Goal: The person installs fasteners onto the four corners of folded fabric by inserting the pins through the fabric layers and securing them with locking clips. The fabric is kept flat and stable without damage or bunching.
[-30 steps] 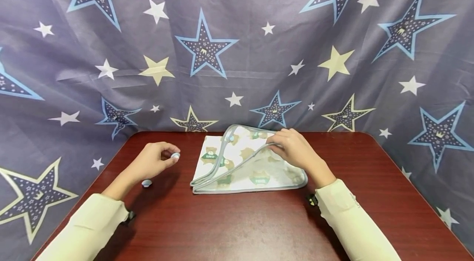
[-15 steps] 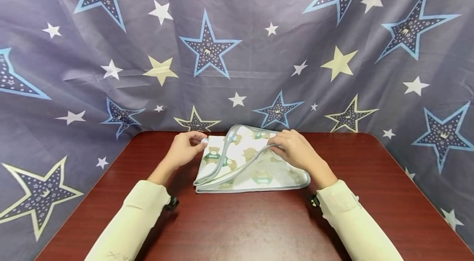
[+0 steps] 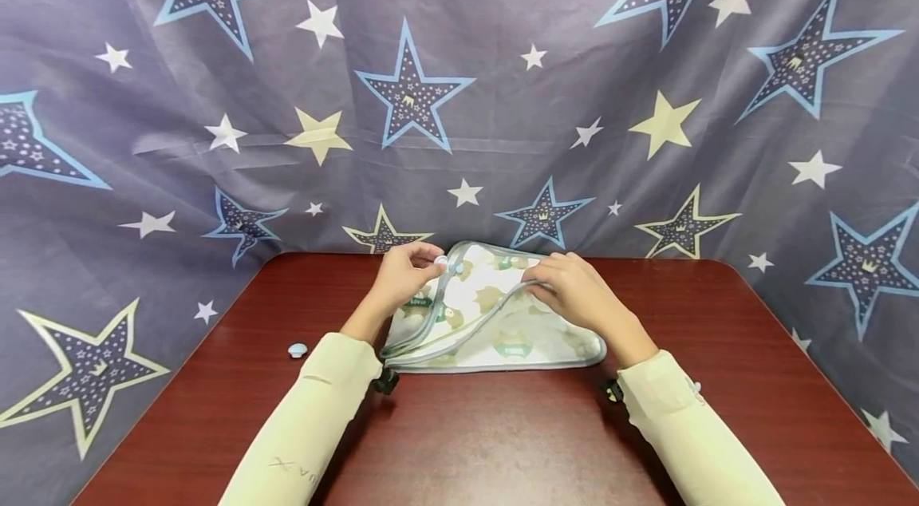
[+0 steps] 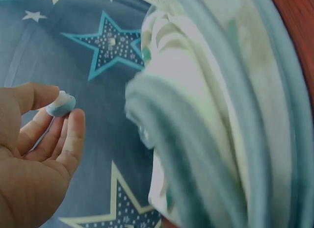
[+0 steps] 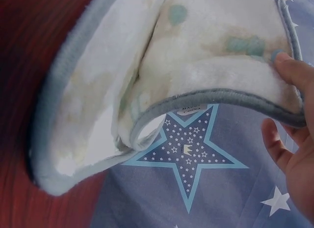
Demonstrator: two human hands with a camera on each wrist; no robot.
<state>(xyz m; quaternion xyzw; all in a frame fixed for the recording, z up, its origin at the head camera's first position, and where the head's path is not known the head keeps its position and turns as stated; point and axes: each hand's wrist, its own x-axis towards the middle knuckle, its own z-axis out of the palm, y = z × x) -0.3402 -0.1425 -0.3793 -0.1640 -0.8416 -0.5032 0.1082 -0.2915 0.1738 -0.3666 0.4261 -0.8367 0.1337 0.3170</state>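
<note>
In the head view, my left hand (image 3: 404, 284) pinches a small mushroom-shaped clip (image 4: 61, 106) with a pale blue cap and white underside. It is right at the grey-edged fold of a baby blanket (image 3: 477, 282), white with a bear print. A blue dot-like clip (image 3: 459, 269) shows on the blanket just right of the fold. My right hand (image 3: 574, 292) grips the blanket's upper flap by its grey edge and lifts it. In the right wrist view, the thumb (image 5: 292, 66) lies on the flap with fingers behind the edge, and the layers gape below.
Another mushroom-shaped clip (image 3: 297, 349) lies loose on the reddish-brown table (image 3: 474, 434), left of the blanket. A grey-blue curtain (image 3: 502, 131) printed with stars hangs close behind the table's far edge.
My left hand has moved right with its clip, from beside the blanket to the edge of the fold. The right hand keeps its hold on the flap, nearly still.
</note>
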